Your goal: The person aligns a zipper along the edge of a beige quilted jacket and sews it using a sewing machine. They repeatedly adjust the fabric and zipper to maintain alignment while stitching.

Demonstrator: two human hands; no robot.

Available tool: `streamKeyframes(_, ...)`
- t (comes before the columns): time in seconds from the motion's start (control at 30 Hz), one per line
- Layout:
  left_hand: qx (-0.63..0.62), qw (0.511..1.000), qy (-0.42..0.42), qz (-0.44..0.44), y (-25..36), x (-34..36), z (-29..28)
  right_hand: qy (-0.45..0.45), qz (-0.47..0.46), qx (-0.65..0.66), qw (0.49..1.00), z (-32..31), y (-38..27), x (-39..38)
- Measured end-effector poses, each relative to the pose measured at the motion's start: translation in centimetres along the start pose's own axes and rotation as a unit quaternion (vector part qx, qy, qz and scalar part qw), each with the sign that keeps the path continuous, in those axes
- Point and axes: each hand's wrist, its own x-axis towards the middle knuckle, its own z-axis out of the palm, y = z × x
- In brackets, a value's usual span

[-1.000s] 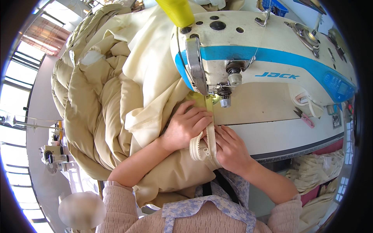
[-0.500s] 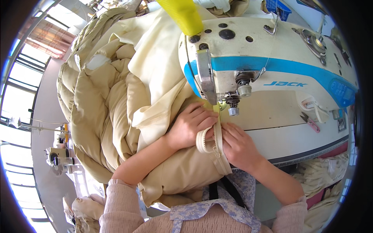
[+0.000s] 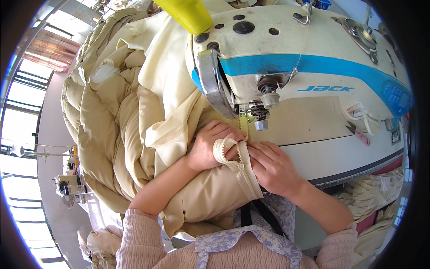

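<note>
My left hand [image 3: 208,145] is curled on a cream zipper tape [image 3: 227,150] just in front of the sewing machine's presser foot [image 3: 246,113]; a loop of the tape covers some of its fingers. My right hand [image 3: 273,168], fingers bent, pinches the same tape at its right side. The tape runs from under the needle area down over beige padded fabric [image 3: 201,197], with a zipper slider [image 3: 241,167] on it. The puffy beige material [image 3: 112,116] is heaped left of the white and blue machine [image 3: 304,62], beside a smooth cream cloth [image 3: 165,62].
A yellow plastic piece [image 3: 188,13] rises from the machine head. Pink-handled snips [image 3: 360,134] lie on the machine bed at right. A blue basket [image 3: 320,3] stands behind. Pale fabric [image 3: 371,193] is piled at lower right. Windows [image 3: 22,112] and a small machine [image 3: 67,184] are at left.
The zipper loop has lifted and now lies over my left fingers, its opening turned more upward. Both hands have shifted slightly but stay at the tape.
</note>
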Motion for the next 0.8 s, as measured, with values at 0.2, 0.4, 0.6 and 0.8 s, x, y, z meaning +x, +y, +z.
streamKeyframes(0.2,-0.007,1.000,0.000,0.005,-2.7,1.2,-0.1,0.006,-0.009,-0.014,1.000,0.5,1.8,1.6)
streamKeyframes(0.4,-0.044,0.993,-0.091,-0.065,1.4,0.8,-2.3,0.048,-0.013,0.004,0.999,0.3,1.4,1.2)
streamKeyframes(0.6,0.044,0.975,-0.136,-0.169,8.8,0.7,-3.2,0.057,0.038,0.036,0.997,-0.4,1.5,1.2)
streamKeyframes(0.8,-0.057,0.936,0.057,-0.342,6.6,-3.2,0.3,0.068,0.130,0.107,0.983,-0.8,2.8,1.9)
